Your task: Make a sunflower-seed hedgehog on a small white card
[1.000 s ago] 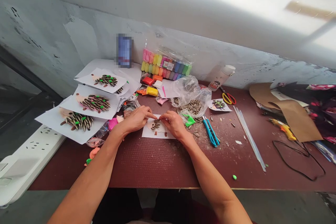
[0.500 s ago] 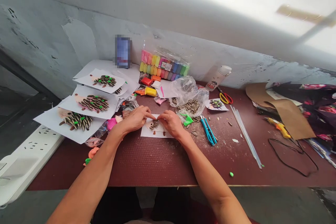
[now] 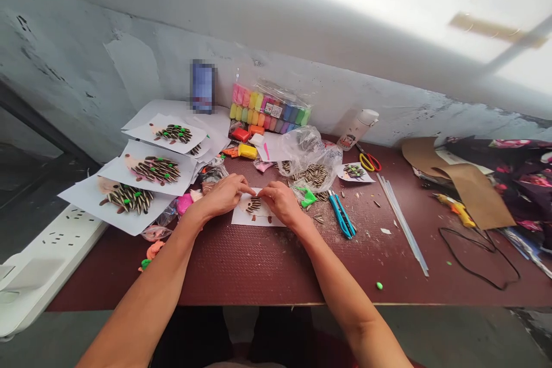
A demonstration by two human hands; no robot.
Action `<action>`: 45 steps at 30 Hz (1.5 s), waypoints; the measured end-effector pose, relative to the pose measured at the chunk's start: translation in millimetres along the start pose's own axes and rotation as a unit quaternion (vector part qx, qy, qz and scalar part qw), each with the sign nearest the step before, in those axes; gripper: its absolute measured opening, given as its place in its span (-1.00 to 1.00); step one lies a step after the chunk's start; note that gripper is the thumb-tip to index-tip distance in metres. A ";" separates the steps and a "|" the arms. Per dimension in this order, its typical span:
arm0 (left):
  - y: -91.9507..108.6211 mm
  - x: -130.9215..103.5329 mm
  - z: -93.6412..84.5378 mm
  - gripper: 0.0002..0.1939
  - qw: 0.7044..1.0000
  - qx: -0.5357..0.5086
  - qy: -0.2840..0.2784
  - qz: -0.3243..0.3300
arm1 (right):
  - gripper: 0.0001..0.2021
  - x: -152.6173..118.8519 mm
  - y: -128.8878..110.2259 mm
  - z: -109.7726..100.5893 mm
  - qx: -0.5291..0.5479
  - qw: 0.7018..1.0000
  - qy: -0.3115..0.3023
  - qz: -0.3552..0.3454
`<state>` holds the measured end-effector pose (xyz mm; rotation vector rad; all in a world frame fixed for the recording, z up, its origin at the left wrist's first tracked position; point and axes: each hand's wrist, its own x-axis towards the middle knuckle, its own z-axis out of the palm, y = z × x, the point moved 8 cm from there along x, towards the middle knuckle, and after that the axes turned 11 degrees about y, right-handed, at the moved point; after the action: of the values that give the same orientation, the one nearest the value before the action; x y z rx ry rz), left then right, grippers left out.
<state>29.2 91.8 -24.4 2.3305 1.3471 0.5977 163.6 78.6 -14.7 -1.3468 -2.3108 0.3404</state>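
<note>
A small white paper (image 3: 239,217) lies on the table, bearing a clay hedgehog (image 3: 259,212) with a pale body, brown feet and a few striped sunflower seeds as spines. My left hand (image 3: 226,192) rests at the paper's upper left, fingers pressed together and the index fingertip reaching over the hedgehog. From the right, my right hand (image 3: 281,202) covers part of the hedgehog, its fingers in a pinch. Whatever sits between the fingertips of either hand is hidden. Loose sunflower seeds (image 3: 314,175) spill from a clear plastic bag (image 3: 304,141) just beyond my right hand.
Finished-looking hedgehog papers (image 3: 149,169) are stacked at left, beside a power strip (image 3: 56,247). Coloured clay packs (image 3: 269,109) lean on the wall. Rightward are a blue cutter (image 3: 342,215), scissors (image 3: 370,161), a bottle (image 3: 359,129), glue sticks (image 3: 403,224) and a yellow glue gun (image 3: 457,210).
Both hands hold nearly the same pose over the paper. The view has shifted very slightly; nothing on the table has visibly moved.
</note>
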 end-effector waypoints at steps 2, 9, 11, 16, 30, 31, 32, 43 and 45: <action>0.8 -0.2 -1.7 -0.46 1.000 -0.006 0.005 0.001 | -0.79 -0.9 -1.1 -2.4 -0.003 1.000 0.001 -0.005; -3.2 2.4 -3.4 -0.59 0.999 -0.015 0.044 -0.016 | -0.71 -0.3 14.0 -17.7 -0.042 0.997 0.057 0.030; -5.2 3.8 -5.0 -0.64 0.997 0.012 0.071 -0.021 | -0.69 -0.2 26.9 -22.1 -0.073 0.992 0.073 0.072; -10.2 5.2 -9.2 -0.73 0.987 0.112 0.109 -0.046 | -0.68 -2.5 54.0 -30.8 -0.152 0.972 0.081 0.160; -15.3 20.0 -6.0 -0.82 0.986 0.136 0.034 -0.091 | -0.69 10.8 61.0 -32.7 -0.183 0.962 0.082 0.182; -14.6 21.3 -5.8 -0.81 0.986 0.135 0.026 -0.089 | -0.68 13.5 59.5 -32.4 -0.180 0.964 0.083 0.175; -14.1 22.4 -5.6 -0.80 0.987 0.135 0.018 -0.088 | -0.66 16.5 58.0 -32.6 -0.178 0.966 0.086 0.166; -20.9 26.1 -1.0 -0.76 0.985 0.154 0.003 -0.080 | -0.54 39.4 62.1 -25.4 -0.209 0.968 0.023 0.139; -21.3 26.5 -0.6 -0.75 0.985 0.156 0.013 -0.076 | -0.57 36.5 60.4 -25.5 -0.204 0.969 0.027 0.139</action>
<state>25.5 125.1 -30.4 2.4324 1.7207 0.3948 206.4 140.0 -8.7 -1.8586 -2.2241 -0.0982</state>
